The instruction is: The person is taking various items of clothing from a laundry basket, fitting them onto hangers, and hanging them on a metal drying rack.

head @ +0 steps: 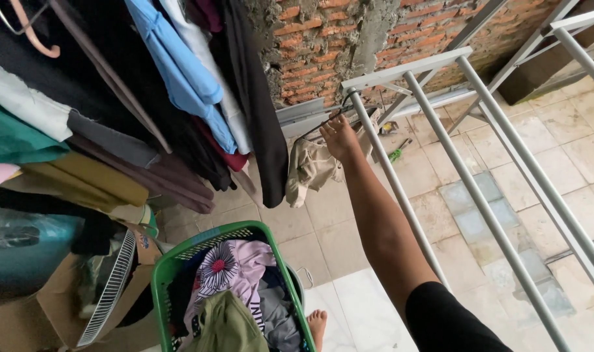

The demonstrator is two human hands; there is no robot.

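A rough brick wall (323, 39) fills the top centre of the frame, and pale floor tiles (570, 150) run across the right and bottom. A grey metal drying rack (486, 208) slants from the top centre down to the lower right.

Your right hand (340, 138) is stretched out to the middle of the frame, at the near end of the rack's top bar. Its fingers are closed around a thin dark wire hanger (323, 125), and a beige garment (310, 168) hangs crumpled just below and left of the hand, on that hanger as far as you can tell. Your left hand is out of the picture.

Across the upper left hang many clothes: a light blue shirt (179, 72), a black garment (258, 104) beside it, and folded green and mustard pieces further left. At the bottom centre stands a green laundry basket (163, 274) holding mixed clothes, among them a lilac piece with a flower print (228, 267). Your bare foot (317, 326) rests on the tile just right of the basket. A white fan grille (108, 293) leans in a cardboard box at the lower left.
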